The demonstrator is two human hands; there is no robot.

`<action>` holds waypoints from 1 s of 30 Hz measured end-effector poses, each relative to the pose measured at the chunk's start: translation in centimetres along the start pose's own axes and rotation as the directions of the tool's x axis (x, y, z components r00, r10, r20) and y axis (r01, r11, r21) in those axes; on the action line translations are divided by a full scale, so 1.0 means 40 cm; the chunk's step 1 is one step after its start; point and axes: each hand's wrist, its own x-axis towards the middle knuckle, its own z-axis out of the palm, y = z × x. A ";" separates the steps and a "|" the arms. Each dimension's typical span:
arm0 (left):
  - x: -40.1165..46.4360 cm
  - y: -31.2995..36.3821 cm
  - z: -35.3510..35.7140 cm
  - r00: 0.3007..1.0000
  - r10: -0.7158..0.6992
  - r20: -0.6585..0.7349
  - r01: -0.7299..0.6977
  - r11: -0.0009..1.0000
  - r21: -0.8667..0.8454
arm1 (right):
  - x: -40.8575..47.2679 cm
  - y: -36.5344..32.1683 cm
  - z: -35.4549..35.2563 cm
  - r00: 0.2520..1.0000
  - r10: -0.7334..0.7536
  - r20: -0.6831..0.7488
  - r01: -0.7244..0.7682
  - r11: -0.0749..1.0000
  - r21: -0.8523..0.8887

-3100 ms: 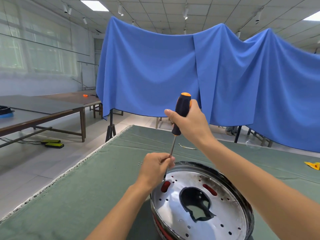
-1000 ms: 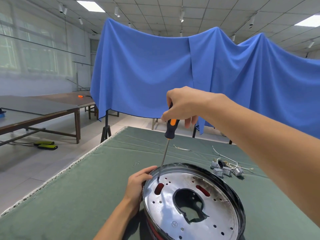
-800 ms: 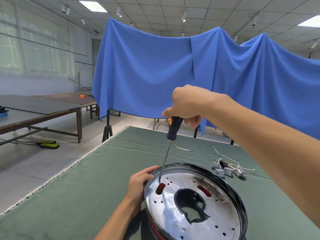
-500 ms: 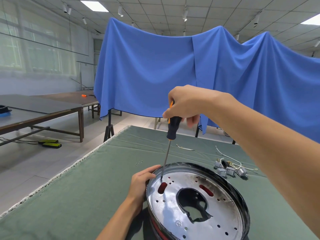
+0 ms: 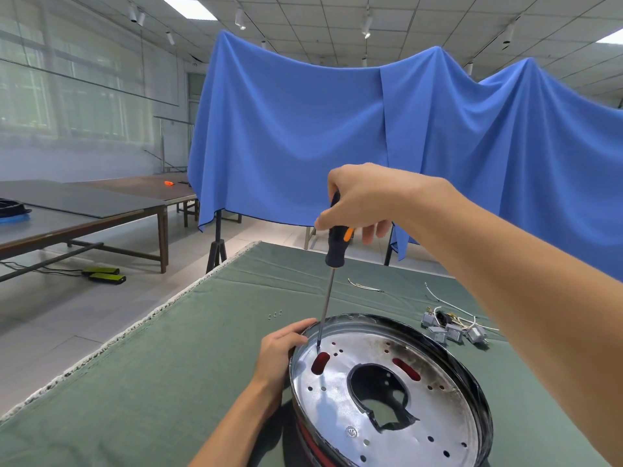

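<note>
the right hand (image 5: 364, 200) covers the screwdriver (image 5: 333, 251) handle's top. the metal base (image 5: 337, 409) runs off the bottom edge. those specks (image 5: 274, 314) on the cloth (image 5: 168, 382) are too small to name.

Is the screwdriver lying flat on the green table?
No, the right hand holds the screwdriver nearly upright, its tip on the round metal plate, whose rim the left hand grips.

**Bright, even light; edges bending**

Ceiling panels (image 5: 183, 8) above the blue cloth (image 5: 337, 136) are lighting the room, while windows (image 5: 50, 96) left of the cloth are glowing hazy and washed out. Below the cloth, the metal disc (image 5: 340, 409) is throwing back white glare, and a soft shadow is lying beside it. Lines far from the cloth are bowing.
</note>
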 end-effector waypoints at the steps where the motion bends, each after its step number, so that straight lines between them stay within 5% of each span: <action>1: 0.001 0.000 0.000 1.000 -0.002 -0.004 0.002 1.000 -0.001 | -0.002 -0.003 -0.004 0.998 -0.007 0.055 0.002 0.997 0.081; 4: 0.000 0.001 0.000 1.000 -0.005 -0.012 0.005 1.000 -0.001 | -0.001 -0.003 -0.010 0.995 -0.016 0.094 0.001 0.986 0.164; 8: -0.003 0.001 0.003 1.000 -0.013 -0.023 0.013 1.000 -0.001 | 0.002 0.000 0.008 0.990 0.044 -0.135 -0.058 0.993 -0.101; 13: -0.004 0.003 0.002 1.000 -0.016 -0.022 0.016 1.000 -0.014 | -0.002 -0.011 -0.008 0.993 0.040 0.113 -0.057 0.988 0.144; 19: -0.006 0.004 0.005 0.999 -0.022 -0.030 0.021 0.999 -0.034 | -0.004 0.012 0.014 0.986 0.110 -0.126 -0.112 0.994 -0.006; 25: -0.006 0.005 0.005 0.999 -0.013 -0.039 0.012 0.999 -0.034 | -0.013 0.014 -0.004 0.995 0.080 0.060 -0.089 0.983 0.158; 30: -0.008 0.004 0.009 0.999 -0.010 -0.049 0.007 0.999 -0.051 | -0.027 0.019 0.007 0.983 0.087 -0.164 -0.106 0.989 -0.107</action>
